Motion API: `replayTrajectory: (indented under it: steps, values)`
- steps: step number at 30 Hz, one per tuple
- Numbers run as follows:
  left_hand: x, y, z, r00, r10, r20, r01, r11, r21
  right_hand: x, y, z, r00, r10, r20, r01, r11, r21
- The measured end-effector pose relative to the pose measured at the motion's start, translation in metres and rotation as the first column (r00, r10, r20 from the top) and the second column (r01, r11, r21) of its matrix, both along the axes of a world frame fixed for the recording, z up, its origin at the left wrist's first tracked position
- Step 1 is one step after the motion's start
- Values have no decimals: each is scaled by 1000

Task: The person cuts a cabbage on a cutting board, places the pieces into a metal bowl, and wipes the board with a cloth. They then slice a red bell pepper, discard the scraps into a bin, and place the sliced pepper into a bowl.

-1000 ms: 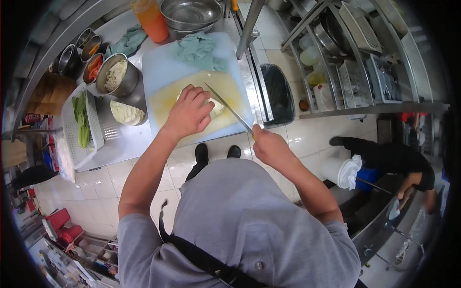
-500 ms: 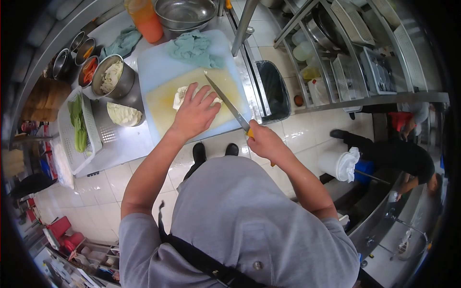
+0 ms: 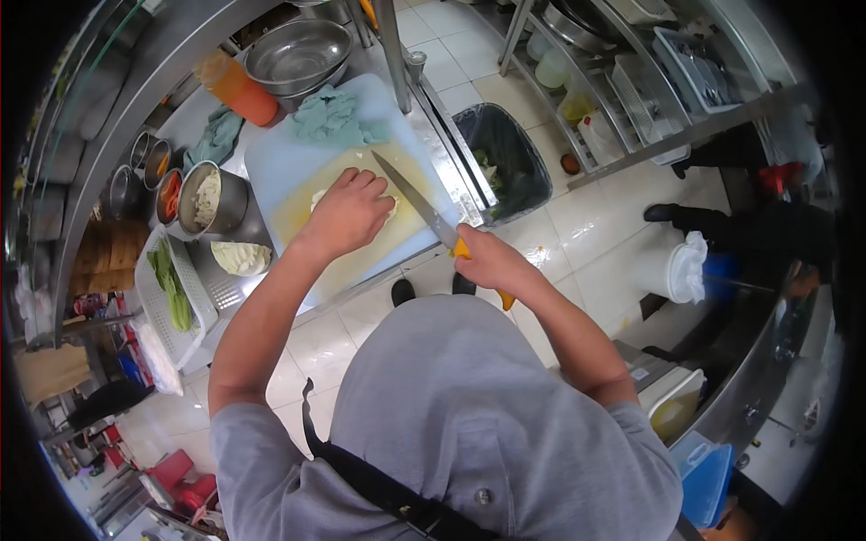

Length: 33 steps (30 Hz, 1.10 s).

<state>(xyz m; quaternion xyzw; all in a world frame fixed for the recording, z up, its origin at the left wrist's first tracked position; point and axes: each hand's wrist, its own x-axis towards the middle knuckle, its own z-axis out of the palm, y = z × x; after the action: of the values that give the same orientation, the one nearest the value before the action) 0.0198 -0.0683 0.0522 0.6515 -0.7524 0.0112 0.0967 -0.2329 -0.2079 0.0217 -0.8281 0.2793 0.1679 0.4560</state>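
Observation:
On a pale cutting board (image 3: 262, 167) with a yellowish area lies a piece of white cabbage (image 3: 389, 209), mostly covered by my left hand (image 3: 347, 215). The fingers of that hand are bent and closed over the piece. My right hand (image 3: 492, 261) grips the yellow handle of a long knife (image 3: 413, 197), whose blade points up and left across the board, beside the left hand. A crumpled green cloth (image 3: 334, 119) rests at the board's far end. A larger cabbage wedge (image 3: 240, 258) sits left of the board.
Left of the board are a metal pot of pale pieces (image 3: 213, 200), a bowl of orange strips (image 3: 170, 196) and a white basket with green stalks (image 3: 179, 298). An orange container (image 3: 236, 88) and metal bowls (image 3: 298, 59) stand behind. A bin (image 3: 501, 162) and a person in dark clothes (image 3: 758, 236) are right.
The whole view has turned and shifted. My left hand's fingers, spread before, are now drawn together over the cabbage piece. The knife stays in my right hand.

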Motion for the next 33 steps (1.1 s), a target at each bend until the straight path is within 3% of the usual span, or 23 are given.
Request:
replayTrajectory:
  steps: [5,7,9,10,14,15,16,17,19,20,22,23,27,29,33]
  values:
    - [3,-16,-11,1000,-25,12,24,998,58,-6,-1,-8,992,-49,115,47,999,24]
    - [3,-20,-10,999,49,-9,-47,986,158,-10,-2,-16,990,-69,122,64,997,51]
    - [0,-19,-5,999,27,37,-33,985,167,-13,-1,-28,956,-44,291,65,996,-63]
    - [-2,-19,-2,997,15,77,-28,985,168,-13,-2,-26,954,-53,294,73,996,-55]
    - [-2,-30,-7,990,-15,138,-16,975,221,-9,-17,15,990,-134,41,121,963,241]
    - [1,-36,-7,987,142,80,-157,965,212,-8,-19,20,985,-157,-67,170,928,333]
    - [2,-39,-7,955,296,21,-293,932,212,-8,-20,18,985,-160,-67,173,925,339]
    - [6,-37,-6,956,291,24,-289,932,219,-10,-21,14,984,-172,-43,176,924,339]
    - [13,-33,12,748,550,-372,-561,823,89,-14,-21,5,982,-186,-18,181,921,344]
    - [16,-24,11,750,551,-367,-559,824,93,-16,-20,-2,982,-180,56,157,946,283]
    - [14,-1,11,889,436,-141,-413,896,164,-17,-18,-6,976,-174,128,142,964,227]
    - [7,5,12,904,428,-11,-413,877,248,-16,-17,-5,972,-155,175,115,968,223]
    - [-3,5,-5,877,480,33,-477,858,188,-2,-9,8,952,-142,270,88,975,201]
    - [-6,3,-13,828,556,70,-560,816,143,9,-9,24,965,-135,225,81,969,236]
    - [-9,7,-14,825,562,62,-565,813,139,28,-7,34,980,-109,165,65,967,248]
